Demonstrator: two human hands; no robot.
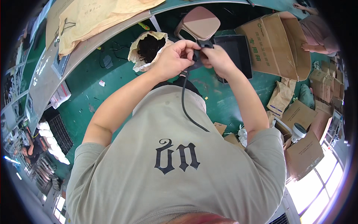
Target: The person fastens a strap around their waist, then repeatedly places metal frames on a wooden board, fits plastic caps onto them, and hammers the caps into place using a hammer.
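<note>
Both hands are raised in front of my body, close together. My left hand (174, 58) is closed in a pinch on a black cable (183, 98), whose loose length hangs down across my shirt. A small dark fitting (205, 44) sits between the hands; its exact kind cannot be made out. My right hand (219, 61) is closed at its right side, the fingers curled against it. Just beyond the hands stands a pinkish-brown stool (200, 23). The fingertips partly hide where cable and fitting meet.
A paper bag (131, 56) of black stuff stands on the green floor left of the hands. To the right are a black tray (244, 56) and a large open carton (274, 44). A worktable (123, 27) with brown paper curves along the far left. Another person's hand (308, 47) shows far right.
</note>
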